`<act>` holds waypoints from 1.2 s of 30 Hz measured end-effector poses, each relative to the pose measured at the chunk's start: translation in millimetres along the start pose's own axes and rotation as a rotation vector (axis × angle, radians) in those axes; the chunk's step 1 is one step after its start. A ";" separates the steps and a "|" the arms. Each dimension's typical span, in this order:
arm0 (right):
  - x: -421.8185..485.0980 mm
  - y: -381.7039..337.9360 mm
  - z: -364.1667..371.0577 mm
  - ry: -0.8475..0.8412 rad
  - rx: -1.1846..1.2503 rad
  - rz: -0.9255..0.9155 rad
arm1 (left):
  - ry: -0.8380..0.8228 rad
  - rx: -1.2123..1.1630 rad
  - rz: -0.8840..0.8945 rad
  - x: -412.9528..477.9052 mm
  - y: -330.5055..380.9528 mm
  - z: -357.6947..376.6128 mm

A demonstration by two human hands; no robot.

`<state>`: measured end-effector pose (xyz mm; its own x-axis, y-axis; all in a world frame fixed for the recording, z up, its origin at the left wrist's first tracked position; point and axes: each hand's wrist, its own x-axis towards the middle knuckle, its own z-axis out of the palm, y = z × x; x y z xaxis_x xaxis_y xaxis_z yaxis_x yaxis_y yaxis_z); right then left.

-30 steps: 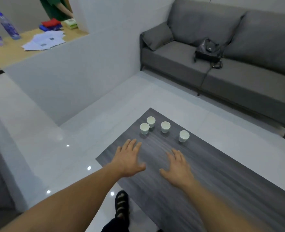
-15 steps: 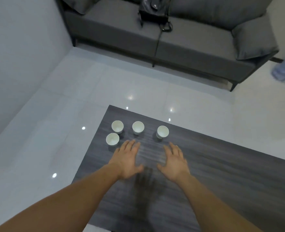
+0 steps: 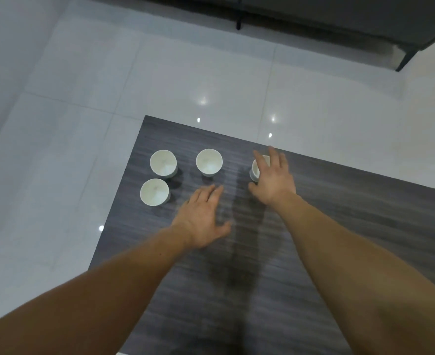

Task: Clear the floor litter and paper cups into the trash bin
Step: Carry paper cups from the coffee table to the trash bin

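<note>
Head view. Four white paper cups upright near the counter [image 3: 339, 226] corner, left of centre in the frame: far-left cup [image 3: 163, 162], near-left cup [image 3: 154, 192] just below it, middle cup [image 3: 208, 161], right cup [image 3: 256, 172]. Left hand [image 3: 203, 219] spread palm down below the middle cup, holding nothing. Right hand [image 3: 272, 180] spread with straight fingers over the right cup, hiding its right half; contact unclear. Glossy floor [image 3: 185, 73] above, grey sofa [image 3: 339, 16] along the top edge.
</note>
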<state>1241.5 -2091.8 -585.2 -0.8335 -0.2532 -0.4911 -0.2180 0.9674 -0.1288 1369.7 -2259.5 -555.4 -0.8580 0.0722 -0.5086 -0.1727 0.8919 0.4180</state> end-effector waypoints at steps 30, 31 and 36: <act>15.5 -97.2 39.8 0.048 0.092 -0.345 | 0.141 -0.307 -0.278 -65.7 -77.3 7.4; 6.0 -98.3 36.9 0.044 0.111 -0.327 | 0.150 -0.294 -0.278 -68.0 -75.9 1.7; -46.0 -106.1 -0.1 0.113 0.195 -0.331 | 0.223 -0.194 -0.277 -84.1 -55.0 -36.1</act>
<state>1302.9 -2182.8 -548.9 -0.7872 -0.5395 -0.2988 -0.3931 0.8123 -0.4309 1433.9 -2330.7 -508.4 -0.8462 -0.2765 -0.4554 -0.4819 0.7618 0.4329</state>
